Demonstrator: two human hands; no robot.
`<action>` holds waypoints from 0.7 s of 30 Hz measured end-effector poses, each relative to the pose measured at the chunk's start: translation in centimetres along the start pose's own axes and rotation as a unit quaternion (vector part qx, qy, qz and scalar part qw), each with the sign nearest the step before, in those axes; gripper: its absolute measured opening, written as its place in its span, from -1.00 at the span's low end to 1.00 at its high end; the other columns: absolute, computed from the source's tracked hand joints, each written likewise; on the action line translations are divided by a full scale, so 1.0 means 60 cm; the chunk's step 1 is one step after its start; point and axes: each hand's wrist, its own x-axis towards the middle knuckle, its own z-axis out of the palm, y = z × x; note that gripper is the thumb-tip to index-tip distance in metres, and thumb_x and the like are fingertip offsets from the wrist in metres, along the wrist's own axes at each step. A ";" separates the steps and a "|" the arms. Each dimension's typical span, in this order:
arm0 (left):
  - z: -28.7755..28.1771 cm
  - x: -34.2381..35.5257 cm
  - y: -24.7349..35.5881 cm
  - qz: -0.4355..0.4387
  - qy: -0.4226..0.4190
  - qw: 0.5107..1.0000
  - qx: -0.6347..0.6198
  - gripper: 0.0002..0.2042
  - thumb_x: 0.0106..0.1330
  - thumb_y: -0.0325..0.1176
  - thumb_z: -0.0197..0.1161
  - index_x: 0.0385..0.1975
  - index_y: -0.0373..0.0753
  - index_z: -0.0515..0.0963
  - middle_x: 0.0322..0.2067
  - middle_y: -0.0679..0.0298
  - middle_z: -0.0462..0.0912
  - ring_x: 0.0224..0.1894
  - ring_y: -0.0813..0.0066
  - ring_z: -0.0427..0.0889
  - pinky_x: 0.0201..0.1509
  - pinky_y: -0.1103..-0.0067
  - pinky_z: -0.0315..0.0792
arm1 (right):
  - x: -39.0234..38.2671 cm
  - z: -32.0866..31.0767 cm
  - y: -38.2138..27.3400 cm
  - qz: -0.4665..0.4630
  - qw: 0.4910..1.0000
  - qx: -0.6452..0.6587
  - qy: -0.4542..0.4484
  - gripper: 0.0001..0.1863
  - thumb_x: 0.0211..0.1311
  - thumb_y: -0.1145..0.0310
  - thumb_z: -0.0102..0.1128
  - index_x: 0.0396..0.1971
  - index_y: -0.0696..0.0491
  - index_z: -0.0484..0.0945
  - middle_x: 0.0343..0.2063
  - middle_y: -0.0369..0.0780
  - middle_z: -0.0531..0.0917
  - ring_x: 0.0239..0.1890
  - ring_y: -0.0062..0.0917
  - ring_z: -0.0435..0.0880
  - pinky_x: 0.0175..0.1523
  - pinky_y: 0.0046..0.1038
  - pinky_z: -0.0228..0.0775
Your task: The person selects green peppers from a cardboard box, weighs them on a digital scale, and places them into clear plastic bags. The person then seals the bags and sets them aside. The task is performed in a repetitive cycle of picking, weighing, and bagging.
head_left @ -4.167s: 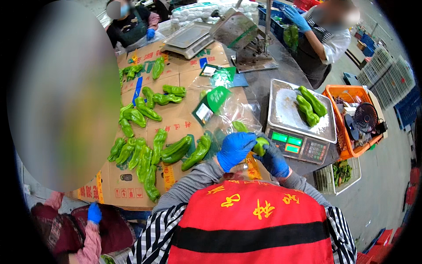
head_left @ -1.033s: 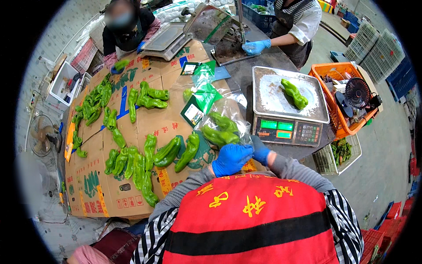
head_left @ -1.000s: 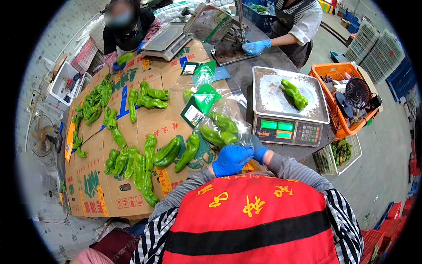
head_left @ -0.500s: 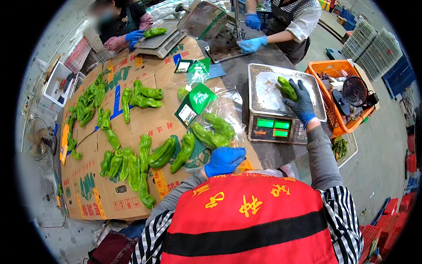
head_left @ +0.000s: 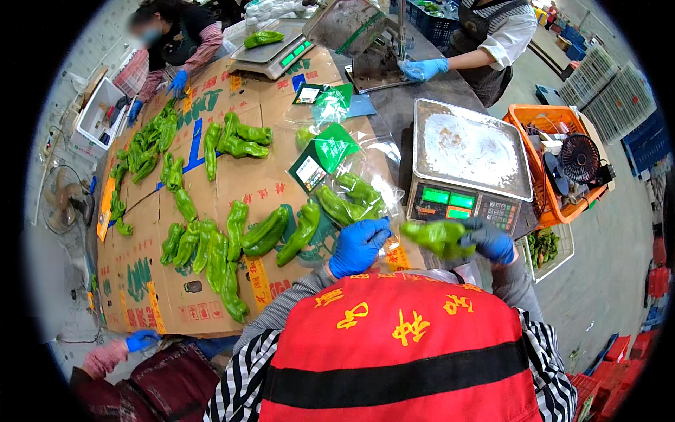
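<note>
My left hand (head_left: 358, 247), in a blue glove, pinches the near edge of a clear plastic bag (head_left: 383, 165). Inside the bag lie several green peppers (head_left: 339, 205), beneath a green and dark label (head_left: 325, 156). My right hand (head_left: 490, 240), gloved in dark grey over blue, grips a long green pepper (head_left: 437, 238) by one end. This pepper hangs just right of the bag's mouth, slightly blurred. The digital scale (head_left: 472, 148) beyond my right hand has a bare, stained metal pan.
Loose green peppers (head_left: 218, 257) cover parts of the cardboard-topped table (head_left: 162, 295). An orange crate (head_left: 520, 116) with a small black fan (head_left: 581, 155) stands right of the scale. Co-workers' gloved hands (head_left: 424, 68) show at the far side; another gloved hand (head_left: 143, 340) is at lower left.
My right hand has lifted the pepper off the scale and brought it near the bag. A co-worker's hands at far left left their scale. Another person's hand appeared at lower left.
</note>
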 end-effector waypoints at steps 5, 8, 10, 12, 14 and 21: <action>-0.003 0.003 0.020 0.028 -0.073 0.996 0.052 -0.84 0.20 -0.34 0.25 -0.26 -0.21 0.58 -0.42 0.14 0.62 -0.46 0.13 0.58 -0.41 0.37 0.44 | -0.006 0.068 0.073 0.051 0.979 0.199 -0.013 -0.47 0.17 0.41 0.12 0.16 0.22 0.34 0.01 -0.15 0.55 0.00 -0.52 0.54 0.10 -0.51 0.37; 0.000 0.011 0.034 0.091 -0.142 0.976 0.134 -0.81 0.16 -0.34 0.29 -0.26 -0.21 0.60 -0.46 0.14 0.63 -0.46 0.20 0.61 -0.40 0.40 0.46 | 0.025 0.096 0.084 0.023 0.960 0.277 -0.031 -0.40 0.18 0.41 0.10 0.25 0.18 0.22 0.05 -0.19 0.52 -0.02 -0.53 0.55 0.07 -0.53 0.38; 0.009 0.002 0.015 0.116 -0.106 0.980 0.124 -0.79 0.15 -0.33 0.30 -0.24 -0.22 0.59 -0.46 0.16 0.62 -0.47 0.20 0.60 -0.41 0.39 0.45 | 0.029 0.130 0.056 0.040 0.947 0.312 -0.069 -0.29 0.15 0.48 0.11 0.32 0.10 0.10 0.11 -0.21 0.46 0.03 -0.55 0.52 0.08 -0.56 0.37; 0.010 -0.001 0.008 0.142 -0.080 0.979 0.118 -0.78 0.14 -0.32 0.30 -0.23 -0.22 0.59 -0.47 0.17 0.62 -0.48 0.20 0.59 -0.42 0.38 0.44 | 0.049 0.137 0.057 0.006 0.970 0.219 -0.103 -0.23 0.10 0.57 0.13 0.34 0.06 0.06 0.14 -0.22 0.44 0.08 -0.57 0.48 0.09 -0.57 0.37; 0.003 0.001 0.009 0.170 -0.065 0.977 0.115 -0.77 0.14 -0.32 0.30 -0.22 -0.22 0.59 -0.47 0.18 0.61 -0.49 0.19 0.59 -0.43 0.37 0.43 | 0.073 0.144 0.050 -0.062 0.986 0.119 -0.103 -0.18 0.06 0.65 0.14 0.36 0.04 0.04 0.15 -0.24 0.42 0.08 -0.59 0.46 0.07 -0.58 0.39; -0.047 0.031 0.029 0.154 -0.011 0.975 0.157 -0.81 0.15 -0.43 0.28 -0.23 -0.25 0.59 -0.47 0.11 0.58 -0.50 0.20 0.58 -0.44 0.41 0.41 | 0.123 0.115 0.033 -0.025 0.979 0.129 -0.153 -0.32 0.16 0.16 0.12 0.26 0.15 0.23 -0.05 -0.22 0.57 -0.10 -0.66 0.56 -0.22 -0.65 0.42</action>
